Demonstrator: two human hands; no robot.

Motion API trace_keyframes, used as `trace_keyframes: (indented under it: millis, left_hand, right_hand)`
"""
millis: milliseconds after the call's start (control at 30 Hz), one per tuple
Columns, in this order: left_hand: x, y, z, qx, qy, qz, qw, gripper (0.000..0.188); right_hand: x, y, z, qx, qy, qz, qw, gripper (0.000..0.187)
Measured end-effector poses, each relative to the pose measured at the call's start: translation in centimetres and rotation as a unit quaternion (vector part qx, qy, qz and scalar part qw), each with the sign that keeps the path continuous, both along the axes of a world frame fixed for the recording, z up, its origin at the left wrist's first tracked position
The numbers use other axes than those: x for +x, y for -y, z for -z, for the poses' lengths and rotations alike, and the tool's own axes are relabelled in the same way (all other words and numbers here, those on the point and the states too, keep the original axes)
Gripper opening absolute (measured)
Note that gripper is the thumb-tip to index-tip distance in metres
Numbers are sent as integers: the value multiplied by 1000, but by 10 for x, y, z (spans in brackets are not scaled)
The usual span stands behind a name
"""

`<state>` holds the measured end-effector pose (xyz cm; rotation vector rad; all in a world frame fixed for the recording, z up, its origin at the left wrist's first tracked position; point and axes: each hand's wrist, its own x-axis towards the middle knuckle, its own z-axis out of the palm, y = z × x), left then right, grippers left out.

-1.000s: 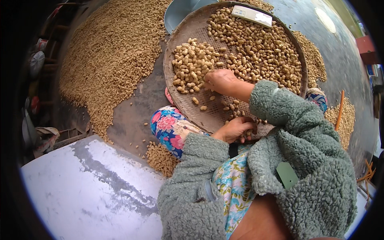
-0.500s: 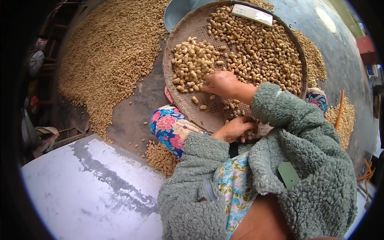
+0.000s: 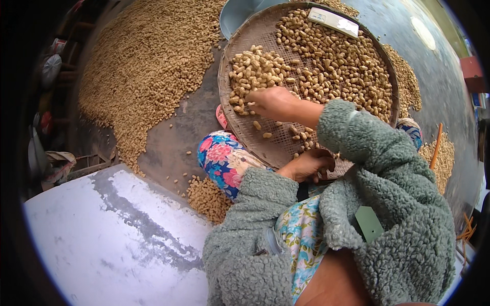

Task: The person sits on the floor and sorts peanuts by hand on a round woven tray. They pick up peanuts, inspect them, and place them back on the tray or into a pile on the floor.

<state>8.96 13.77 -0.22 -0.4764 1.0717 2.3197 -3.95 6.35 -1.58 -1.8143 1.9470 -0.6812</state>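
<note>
A round woven bamboo tray [image 3: 244, 133] lies in front of me, with a paler heap of unshelled peanuts [image 3: 258, 69] at its left and a wider, darker spread of peanuts [image 3: 342, 66] across its right. My right hand [image 3: 275, 103] reaches leftward over the tray to the lower edge of the paler heap. Its fingers are pinched together, with a peanut showing at the tips. At the tray's near rim, my left hand [image 3: 310, 166] is curled with the palm turned inward; what it holds is hidden. A few loose peanuts [image 3: 303, 135] lie between the hands.
A light phone [image 3: 334, 22] rests on the tray's far side. A blue-grey basin [image 3: 240, 14] stands behind it. Large peanut heaps [image 3: 148, 66] cover the floor at left, with smaller ones around. A white worn surface [image 3: 117, 234] is at lower left; an orange stick [image 3: 436, 146] lies right.
My right hand has moved slightly left along the paler heap's edge. My left hand has turned, hiding the peanuts seen in it before. The whole view has shifted slightly.
</note>
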Motion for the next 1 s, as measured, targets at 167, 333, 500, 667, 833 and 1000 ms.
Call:
trace_keyframes:
  millis: [167, 333, 500, 667, 833, 1000]
  left_hand:
    - [5, 2, 15, 8, 44, -162, 986, 23]
    - [3, 8, 15, 98, 99, -410, 902, 35]
    - [1, 3, 10, 98, 48, -352, 930, 37]
    - [3, -1, 23, 53, 27, -311, 948, 26]
    - [2, 0, 19, 33, 46, -288, 956, 26]
    - [1, -6, 5, -90, -71, -265, 957, 26]
  right_hand:
    - [-4, 5, 1, 24, -19, -37, 999, 15]
    - [-46, -62, -50, 190, 352, 123, 908, 20]
    - [-52, -125, -49, 203, 353, 80, 910, 10]
    - [-43, -152, -57, 117, 161, 40, 979, 14]
    - [-31, -162, -51, 45, 37, 23, 998, 13]
    - [-27, -163, -32, 104, 244, 182, 947, 18]
